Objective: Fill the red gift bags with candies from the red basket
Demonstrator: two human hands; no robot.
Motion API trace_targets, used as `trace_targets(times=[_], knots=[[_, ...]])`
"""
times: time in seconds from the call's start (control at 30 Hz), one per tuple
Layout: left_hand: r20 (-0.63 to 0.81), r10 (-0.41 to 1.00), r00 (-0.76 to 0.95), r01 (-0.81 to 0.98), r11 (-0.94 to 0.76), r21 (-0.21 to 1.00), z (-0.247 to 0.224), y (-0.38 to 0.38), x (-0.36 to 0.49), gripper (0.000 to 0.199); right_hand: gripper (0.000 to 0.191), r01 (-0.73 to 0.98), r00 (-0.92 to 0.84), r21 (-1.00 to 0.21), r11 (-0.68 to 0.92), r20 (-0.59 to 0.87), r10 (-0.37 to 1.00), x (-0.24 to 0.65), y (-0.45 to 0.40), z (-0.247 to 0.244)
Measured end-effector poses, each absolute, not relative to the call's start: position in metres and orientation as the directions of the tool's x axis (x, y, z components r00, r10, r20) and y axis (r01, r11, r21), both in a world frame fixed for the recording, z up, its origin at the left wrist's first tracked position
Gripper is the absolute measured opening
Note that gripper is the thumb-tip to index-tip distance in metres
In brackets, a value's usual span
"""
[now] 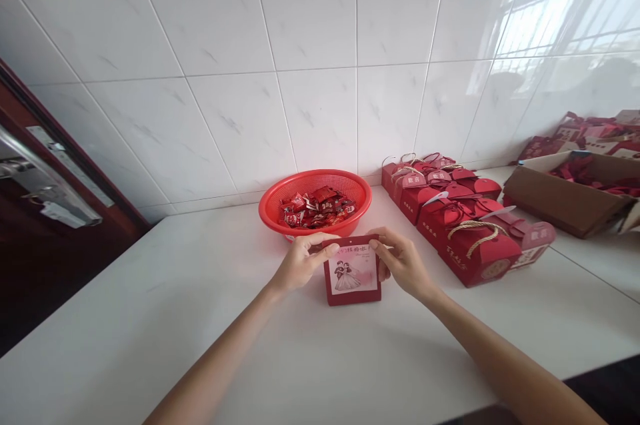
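Note:
A small dark red box (353, 276) with a pink front panel, showing a drawn couple and writing, stands upright on the white table. My left hand (303, 262) pinches its upper left corner between thumb and fingers. At the upper right corner my right hand (401, 262) grips it the same way, thumb on the front and some fingers behind. A small hole shows in the top edge between the hands. Just behind the box sits a red plastic basket (269, 206) holding red wrapped sweets (320, 206).
Rows of red gift boxes (450, 222) with cord and ribbon handles stand right of the basket. Farther right is an open cardboard box (565, 202) with red items, more red packages (585, 132) behind it. A tiled wall (320, 25) backs the white table (210, 318); a door (55, 192) is at left.

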State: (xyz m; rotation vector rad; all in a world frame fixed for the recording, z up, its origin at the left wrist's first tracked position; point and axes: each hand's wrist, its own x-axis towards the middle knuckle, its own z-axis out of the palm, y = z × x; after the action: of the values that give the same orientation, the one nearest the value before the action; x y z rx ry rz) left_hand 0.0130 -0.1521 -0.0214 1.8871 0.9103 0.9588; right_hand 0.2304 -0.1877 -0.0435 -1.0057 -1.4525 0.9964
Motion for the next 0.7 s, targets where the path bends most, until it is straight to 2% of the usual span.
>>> trace_targets(times=[0.07,0.1,0.13,0.2,0.23,0.3,0.33,0.4,0.47,0.53,0.57,0.6,0.7], knots=[[0.357,0.856,0.374,0.27,-0.469,0.841,-0.027,-0.155,0.015,0.033,0.037,0.07,-0.098,-0.948,0.309,0.302,0.948,0.231,-0.187,-0.043],[0.441,0.846,0.298,0.295,-0.521,0.801,-0.029,-0.157,0.017,0.033,0.037,0.069,-0.092,-0.945,0.318,0.312,0.946,0.233,-0.186,-0.042],[0.549,0.81,0.205,0.324,-0.586,0.743,-0.03,-0.161,0.019,0.033,0.037,0.068,-0.078,-0.941,0.332,0.327,0.942,0.235,-0.187,-0.039],[0.758,0.65,0.059,0.381,-0.716,0.585,-0.029,-0.172,0.023,0.028,0.035,0.07,-0.007,-0.922,0.38,0.381,0.925,0.243,-0.189,-0.029],[0.831,0.554,0.053,0.388,-0.778,0.494,-0.028,-0.179,0.025,0.023,0.033,0.081,0.049,-0.907,0.414,0.419,0.907,0.249,-0.191,-0.022],[0.891,0.404,0.207,0.297,-0.894,0.336,-0.026,-0.193,0.031,0.017,0.03,0.148,0.193,-0.859,0.491,0.512,0.837,0.268,-0.197,-0.001],[0.875,0.344,0.34,0.201,-0.936,0.29,-0.027,-0.201,0.036,0.019,0.028,0.213,0.268,-0.826,0.522,0.563,0.782,0.28,-0.2,0.011],[0.79,0.251,0.559,0.03,-0.958,0.284,-0.037,-0.216,0.047,0.021,0.025,0.367,0.422,-0.733,0.573,0.68,0.6,0.31,-0.204,0.036],[0.68,0.229,0.696,-0.029,-0.938,0.345,-0.06,-0.23,0.059,0.021,0.021,0.49,0.553,-0.63,0.603,0.759,0.344,0.346,-0.205,0.058],[0.587,0.227,0.777,-0.056,-0.904,0.424,-0.091,-0.241,0.071,0.016,0.017,0.583,0.616,-0.566,0.583,0.776,0.138,0.383,-0.204,0.073],[0.544,0.201,0.815,-0.082,-0.889,0.451,-0.108,-0.245,0.075,0.014,0.013,0.623,0.627,-0.569,0.537,0.773,0.093,0.402,-0.203,0.076],[0.49,0.145,0.86,-0.114,-0.881,0.46,-0.123,-0.248,0.079,0.013,0.009,0.643,0.65,-0.617,0.454,0.753,0.104,0.42,-0.202,0.077],[0.333,0.072,0.94,-0.117,-0.851,0.513,-0.154,-0.253,0.082,0.016,0.013,0.652,0.73,-0.751,0.103,0.659,0.18,0.469,-0.196,0.066]])
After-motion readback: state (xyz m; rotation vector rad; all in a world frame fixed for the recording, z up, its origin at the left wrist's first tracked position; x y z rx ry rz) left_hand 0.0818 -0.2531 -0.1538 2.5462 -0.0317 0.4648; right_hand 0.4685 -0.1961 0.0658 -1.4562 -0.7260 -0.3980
